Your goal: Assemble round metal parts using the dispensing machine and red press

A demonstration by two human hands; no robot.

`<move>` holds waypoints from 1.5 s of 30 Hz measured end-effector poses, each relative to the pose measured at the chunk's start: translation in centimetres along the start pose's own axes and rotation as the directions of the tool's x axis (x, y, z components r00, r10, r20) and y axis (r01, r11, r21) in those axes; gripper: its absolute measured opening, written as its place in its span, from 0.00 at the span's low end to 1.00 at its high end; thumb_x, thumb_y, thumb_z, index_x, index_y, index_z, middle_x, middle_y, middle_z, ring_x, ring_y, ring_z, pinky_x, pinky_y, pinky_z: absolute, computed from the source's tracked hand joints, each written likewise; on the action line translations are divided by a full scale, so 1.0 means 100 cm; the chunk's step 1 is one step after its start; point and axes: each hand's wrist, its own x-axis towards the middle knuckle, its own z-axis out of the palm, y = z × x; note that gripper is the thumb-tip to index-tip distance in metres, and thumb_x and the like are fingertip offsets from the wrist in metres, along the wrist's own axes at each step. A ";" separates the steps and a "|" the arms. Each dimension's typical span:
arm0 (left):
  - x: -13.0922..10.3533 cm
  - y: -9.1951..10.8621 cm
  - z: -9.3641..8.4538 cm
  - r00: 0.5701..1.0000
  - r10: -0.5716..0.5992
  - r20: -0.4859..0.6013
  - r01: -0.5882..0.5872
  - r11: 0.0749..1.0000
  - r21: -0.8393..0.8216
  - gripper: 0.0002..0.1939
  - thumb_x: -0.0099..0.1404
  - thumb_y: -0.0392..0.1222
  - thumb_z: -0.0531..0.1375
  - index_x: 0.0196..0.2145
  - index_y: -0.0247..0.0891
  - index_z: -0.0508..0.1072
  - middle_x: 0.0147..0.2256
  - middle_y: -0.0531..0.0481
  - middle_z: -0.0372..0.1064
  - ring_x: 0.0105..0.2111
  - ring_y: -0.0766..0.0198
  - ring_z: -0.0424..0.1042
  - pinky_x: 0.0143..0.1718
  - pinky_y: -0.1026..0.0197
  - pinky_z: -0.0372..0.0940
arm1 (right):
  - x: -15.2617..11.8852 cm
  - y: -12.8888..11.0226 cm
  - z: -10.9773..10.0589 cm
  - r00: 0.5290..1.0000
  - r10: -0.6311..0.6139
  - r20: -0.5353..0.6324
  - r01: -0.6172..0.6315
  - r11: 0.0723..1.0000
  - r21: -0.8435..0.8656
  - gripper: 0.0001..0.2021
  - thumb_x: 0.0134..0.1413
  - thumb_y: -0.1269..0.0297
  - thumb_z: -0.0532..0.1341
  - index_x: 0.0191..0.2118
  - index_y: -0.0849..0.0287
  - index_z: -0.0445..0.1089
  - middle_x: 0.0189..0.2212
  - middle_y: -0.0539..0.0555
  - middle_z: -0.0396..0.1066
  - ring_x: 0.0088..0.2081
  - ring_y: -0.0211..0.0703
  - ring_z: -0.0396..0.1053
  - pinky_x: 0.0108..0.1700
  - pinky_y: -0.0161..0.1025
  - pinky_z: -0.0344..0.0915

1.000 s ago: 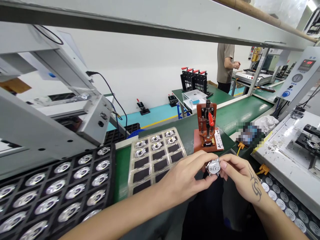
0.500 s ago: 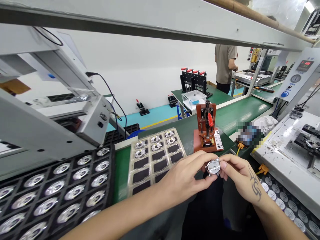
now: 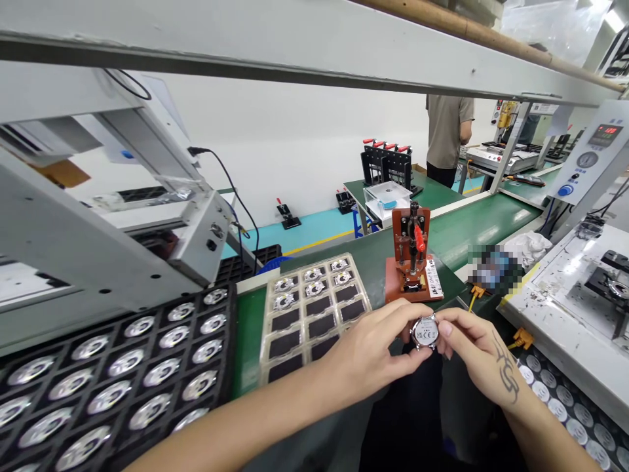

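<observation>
A round silver watch case point(image 3: 425, 332) is held up in front of me, its printed back with a CE mark turned toward me. My left hand point(image 3: 376, 344) grips its left and lower rim between thumb and forefinger. On the right rim, the thumb and bent fingers of my right hand point(image 3: 464, 334) pinch the same case; some fingertips are hidden behind it. Just beyond the hands stands a brown toggle-clamp press point(image 3: 411, 262) with a red handle. A clear plastic tray point(image 3: 268, 328) left of the hands has several silver watch parts in its far pockets.
Black trays point(image 3: 228, 354) of shiny round parts fill the left side. At right are a white machine bench point(image 3: 565, 314) and a tray of metal discs point(image 3: 565, 395). A grey beam point(image 3: 295, 59) crosses overhead. A person point(image 3: 447, 137) stands at the back.
The view has shifted slightly, so most things sit a little further right and lower. The watch case's back now faces me more squarely, its print easier to read. Both hands keep their hold.
</observation>
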 end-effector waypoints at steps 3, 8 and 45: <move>-0.002 -0.001 0.004 0.997 -0.071 0.024 0.073 0.991 -0.108 0.18 0.71 0.39 0.68 0.56 0.45 0.74 0.45 0.49 0.79 0.39 0.59 0.79 0.43 0.56 0.74 | 0.000 -0.002 0.004 0.999 0.017 -0.039 -0.016 0.999 0.033 0.19 0.66 0.43 0.69 0.43 0.55 0.82 0.29 0.51 0.75 0.30 0.41 0.70 0.37 0.38 0.72; -0.017 -0.003 0.023 0.920 -0.375 0.112 0.346 0.646 -0.681 0.22 0.68 0.51 0.73 0.51 0.40 0.72 0.39 0.48 0.80 0.37 0.58 0.83 0.43 0.54 0.79 | -0.005 0.005 0.013 1.000 0.015 -0.024 -0.015 1.000 -0.021 0.17 0.67 0.45 0.68 0.42 0.54 0.82 0.30 0.52 0.78 0.28 0.43 0.71 0.32 0.37 0.72; -0.095 -0.168 -0.076 0.771 -0.571 -0.281 0.634 0.654 0.413 0.12 0.78 0.46 0.65 0.53 0.37 0.79 0.54 0.42 0.78 0.51 0.53 0.79 0.55 0.44 0.76 | -0.037 0.074 -0.009 0.994 0.096 0.044 -0.068 0.901 -0.428 0.21 0.55 0.40 0.70 0.43 0.51 0.89 0.31 0.55 0.86 0.34 0.49 0.86 0.37 0.27 0.80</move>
